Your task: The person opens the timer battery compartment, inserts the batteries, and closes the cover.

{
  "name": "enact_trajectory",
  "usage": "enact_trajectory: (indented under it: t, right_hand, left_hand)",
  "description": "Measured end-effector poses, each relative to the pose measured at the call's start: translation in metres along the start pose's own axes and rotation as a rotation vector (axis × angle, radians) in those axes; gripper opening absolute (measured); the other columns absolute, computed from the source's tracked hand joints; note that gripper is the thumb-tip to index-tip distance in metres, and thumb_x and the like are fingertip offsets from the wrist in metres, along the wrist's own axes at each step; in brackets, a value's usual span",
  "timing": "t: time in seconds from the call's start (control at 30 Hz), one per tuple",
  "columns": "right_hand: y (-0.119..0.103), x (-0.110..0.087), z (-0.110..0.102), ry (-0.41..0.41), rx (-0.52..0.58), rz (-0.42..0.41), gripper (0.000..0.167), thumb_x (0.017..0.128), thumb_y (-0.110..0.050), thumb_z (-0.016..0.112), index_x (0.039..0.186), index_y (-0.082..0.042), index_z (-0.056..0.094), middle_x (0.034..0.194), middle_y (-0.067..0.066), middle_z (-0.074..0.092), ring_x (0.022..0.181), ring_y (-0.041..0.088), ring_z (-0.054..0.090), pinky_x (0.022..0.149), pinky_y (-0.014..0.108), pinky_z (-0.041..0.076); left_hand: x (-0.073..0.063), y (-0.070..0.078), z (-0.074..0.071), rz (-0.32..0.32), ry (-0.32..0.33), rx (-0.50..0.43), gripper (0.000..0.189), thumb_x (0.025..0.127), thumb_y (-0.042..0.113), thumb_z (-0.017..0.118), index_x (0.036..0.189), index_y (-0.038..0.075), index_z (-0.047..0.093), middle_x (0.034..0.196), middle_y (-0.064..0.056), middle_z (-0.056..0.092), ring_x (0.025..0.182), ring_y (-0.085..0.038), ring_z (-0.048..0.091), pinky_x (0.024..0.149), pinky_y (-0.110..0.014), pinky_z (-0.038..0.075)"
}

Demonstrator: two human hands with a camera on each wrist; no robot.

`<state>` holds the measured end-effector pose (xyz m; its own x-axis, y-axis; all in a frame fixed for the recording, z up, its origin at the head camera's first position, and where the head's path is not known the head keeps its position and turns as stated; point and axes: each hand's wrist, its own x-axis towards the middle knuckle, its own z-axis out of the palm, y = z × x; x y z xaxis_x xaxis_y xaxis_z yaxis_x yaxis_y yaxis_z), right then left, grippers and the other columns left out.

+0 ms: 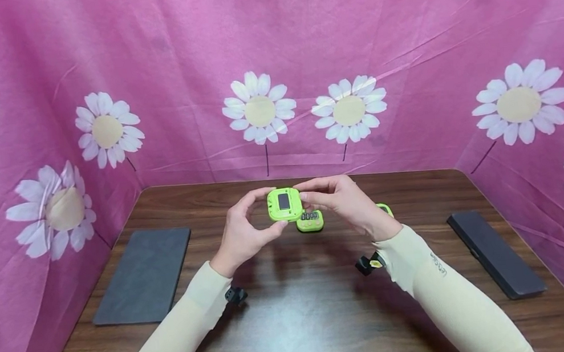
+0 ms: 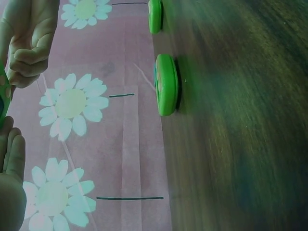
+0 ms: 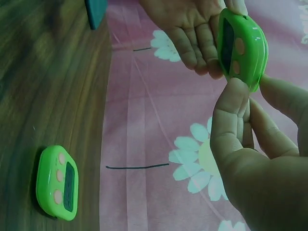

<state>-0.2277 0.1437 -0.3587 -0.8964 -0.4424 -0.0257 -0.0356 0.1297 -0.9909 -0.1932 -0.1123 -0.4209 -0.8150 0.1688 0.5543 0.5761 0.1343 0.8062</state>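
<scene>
A lime-green digital timer (image 1: 285, 204) is held up above the table, its back with a dark rectangle toward the head camera. My left hand (image 1: 246, 231) pinches its left side between thumb and fingers. On the opposite side, my right hand (image 1: 342, 204) grips the edge with thumb and fingertips. The right wrist view shows the held timer's (image 3: 243, 50) screen and round buttons. A second green timer (image 1: 310, 223) stands on the table just behind, its display lit with digits. Behind my right wrist a third green timer (image 1: 385, 209) is mostly hidden.
On the left of the wooden table (image 1: 287, 324) lies a flat dark grey board or folder (image 1: 145, 276). A long dark case (image 1: 496, 254) lies at the right. Pink cloth (image 1: 188, 65) with printed daisies surrounds the table's back and sides.
</scene>
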Motion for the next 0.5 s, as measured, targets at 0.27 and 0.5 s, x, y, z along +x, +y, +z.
enact_trajectory:
  t: [0.27, 0.5]
  right_hand:
    - [0.0019, -0.0013, 0.0026, 0.015, 0.041, 0.000, 0.037, 0.106, -0.009, 0.076, 0.140, 0.005, 0.074, 0.110, -0.003, 0.085, 0.092, 0.013, 0.079, 0.094, 0.034, 0.069]
    - [0.0031, -0.0018, 0.0031, 0.021, 0.048, -0.007, 0.038, 0.105, -0.008, 0.076, 0.140, 0.007, 0.073, 0.108, -0.003, 0.085, 0.090, 0.014, 0.079, 0.090, 0.031, 0.069]
  left_hand:
    - [-0.0001, 0.0016, 0.0001, -0.004, -0.010, 0.018, 0.065, 0.083, 0.007, 0.096, 0.144, 0.006, 0.071, 0.135, -0.012, 0.078, 0.125, -0.017, 0.071, 0.112, -0.042, 0.061]
    - [-0.0004, 0.0000, 0.0000, -0.003, -0.012, 0.023, 0.065, 0.083, 0.007, 0.096, 0.144, 0.008, 0.071, 0.134, -0.012, 0.078, 0.125, -0.018, 0.072, 0.110, -0.032, 0.059]
